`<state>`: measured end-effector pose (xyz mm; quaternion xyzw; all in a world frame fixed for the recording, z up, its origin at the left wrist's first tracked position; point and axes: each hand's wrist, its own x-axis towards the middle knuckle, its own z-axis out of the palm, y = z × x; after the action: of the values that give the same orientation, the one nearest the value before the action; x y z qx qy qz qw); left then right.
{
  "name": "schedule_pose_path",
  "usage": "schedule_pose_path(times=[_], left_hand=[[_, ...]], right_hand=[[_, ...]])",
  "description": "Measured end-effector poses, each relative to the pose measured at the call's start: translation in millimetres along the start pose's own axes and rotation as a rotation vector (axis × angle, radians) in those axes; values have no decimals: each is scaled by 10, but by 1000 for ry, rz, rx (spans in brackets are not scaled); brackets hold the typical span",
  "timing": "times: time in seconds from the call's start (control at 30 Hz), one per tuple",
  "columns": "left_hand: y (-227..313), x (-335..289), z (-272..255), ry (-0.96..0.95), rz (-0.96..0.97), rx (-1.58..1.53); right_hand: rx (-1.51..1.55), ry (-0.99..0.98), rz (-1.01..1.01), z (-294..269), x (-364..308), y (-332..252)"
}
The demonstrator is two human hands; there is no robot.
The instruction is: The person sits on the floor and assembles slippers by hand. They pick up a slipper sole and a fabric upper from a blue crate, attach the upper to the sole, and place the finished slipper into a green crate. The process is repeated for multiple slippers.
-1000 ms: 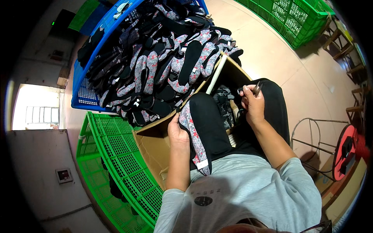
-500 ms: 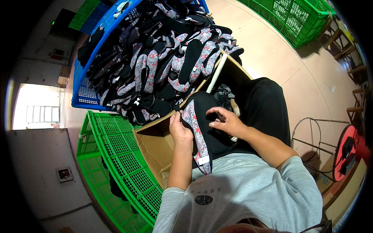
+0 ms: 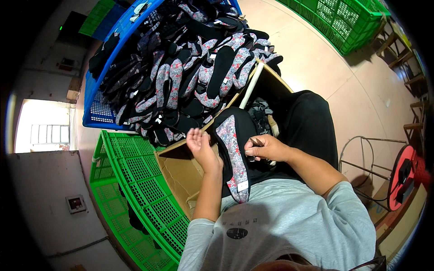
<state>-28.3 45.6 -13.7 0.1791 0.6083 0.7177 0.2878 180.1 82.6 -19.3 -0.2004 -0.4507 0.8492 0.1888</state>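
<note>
A cloth slipper (image 3: 234,151), grey and red floral with a white label near its lower end, lies lengthwise on my lap against black cloth. My left hand (image 3: 202,147) is raised beside its left edge, palm up and fingers stretched out, with nothing in it. At the slipper's right edge my right hand (image 3: 270,149) is closed around thread snips (image 3: 256,142); only their dark pointed blades show. Whether the blades touch the slipper I cannot tell. A large heap of similar floral and black slippers (image 3: 174,83) fills the blue crate (image 3: 97,110) ahead.
An open cardboard box (image 3: 178,169) stands at my left knee, dark cloth pieces (image 3: 258,110) beside a white bar (image 3: 252,86). Green crates (image 3: 149,194) are at the left, another green crate (image 3: 339,25) far right. A wire-framed red round stool (image 3: 401,178) stands right.
My left hand has let go of the slipper's edge and moved up and left, opening. My right hand has turned and closed, bringing the snips' blades toward the slipper.
</note>
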Motion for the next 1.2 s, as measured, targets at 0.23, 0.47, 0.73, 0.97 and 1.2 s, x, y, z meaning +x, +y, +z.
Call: schedule_pose_path(times=[0.23, 0.47, 0.73, 0.97, 1.2], left_hand=[[360, -285, 22, -886, 443, 320], [519, -296, 159, -1082, 750, 801], [456, -329, 66, -900, 805, 789], [403, -359, -71, -802, 712, 792], [407, -370, -74, -790, 698, 783]], right_hand=[[73, 23, -64, 19, 19, 57], [204, 75, -133, -2, -79, -62], [-112, 355, -237, -233, -192, -372], [-664, 517, -391, -385, -130, -351], [-741, 689, -327, -487, -106, -262]])
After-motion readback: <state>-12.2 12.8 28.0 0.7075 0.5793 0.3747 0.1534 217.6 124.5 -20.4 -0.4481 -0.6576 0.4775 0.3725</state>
